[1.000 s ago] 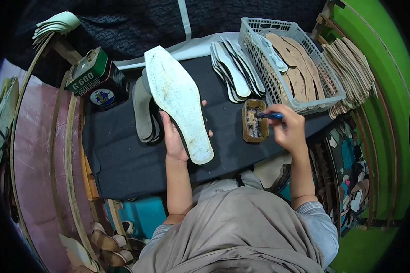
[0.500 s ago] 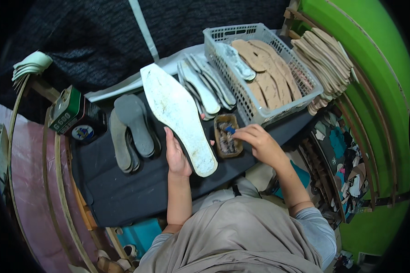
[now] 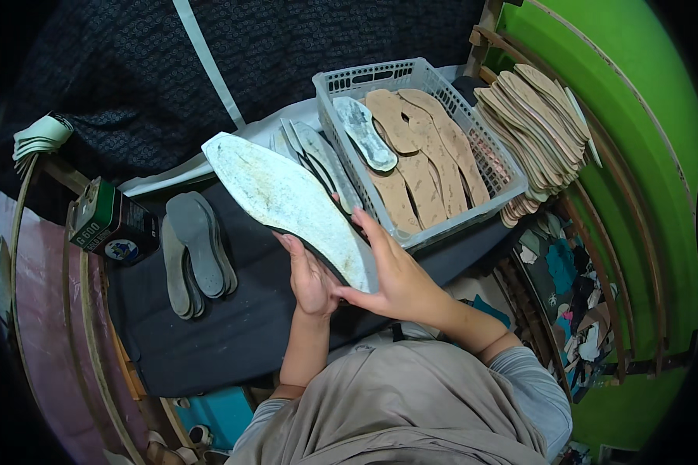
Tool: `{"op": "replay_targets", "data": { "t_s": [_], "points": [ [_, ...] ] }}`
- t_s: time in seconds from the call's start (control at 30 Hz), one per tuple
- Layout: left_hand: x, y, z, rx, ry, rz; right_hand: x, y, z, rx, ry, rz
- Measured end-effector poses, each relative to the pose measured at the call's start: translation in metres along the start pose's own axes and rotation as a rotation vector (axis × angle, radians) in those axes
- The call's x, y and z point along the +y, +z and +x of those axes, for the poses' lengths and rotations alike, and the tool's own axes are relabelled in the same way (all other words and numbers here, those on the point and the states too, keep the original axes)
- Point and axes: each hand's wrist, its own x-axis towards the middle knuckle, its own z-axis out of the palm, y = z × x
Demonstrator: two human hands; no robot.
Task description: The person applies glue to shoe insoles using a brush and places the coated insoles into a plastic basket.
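A white, stained insole is tilted in front of me above the table, its far end toward the upper left. My left hand holds it from below at the near side, thumb along its edge and other fingers hidden underneath. Across its near end, my right hand grips with the fingers on the far edge and the thumb on the near edge. Beyond it lies a pile of grey-white insoles, partly covered. Grey insoles lie stacked on the left of the table. The small container is hidden now.
A clear plastic crate holds brown sole-shaped pieces and one whitish insole. Right of it leans a big stack of tan pieces. A dark green can stands at the left. The table has a dark cloth.
My right hand has left the small container and the blue thing there, and now grips the insole's near end. The insole has shifted left and tilted. The view has moved slightly.
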Motion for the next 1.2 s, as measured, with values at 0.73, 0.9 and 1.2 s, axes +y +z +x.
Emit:
{"op": "replay_targets", "data": {
  "t_s": [0.73,0.9,1.2],
  "points": [
    [-0.01,-0.018,-0.007,0.138,-0.062,0.312,0.198,-0.086,0.14,-0.315,0.528,-0.827],
    [-0.019,-0.019,-0.005,0.19,-0.074,0.387,0.202,-0.073,0.138,-0.163,0.319,-0.849],
    [-0.02,-0.037,0.058,0.282,-0.184,0.916,0.182,-0.09,0.137,-0.3,0.455,-0.926]
  ]
}}
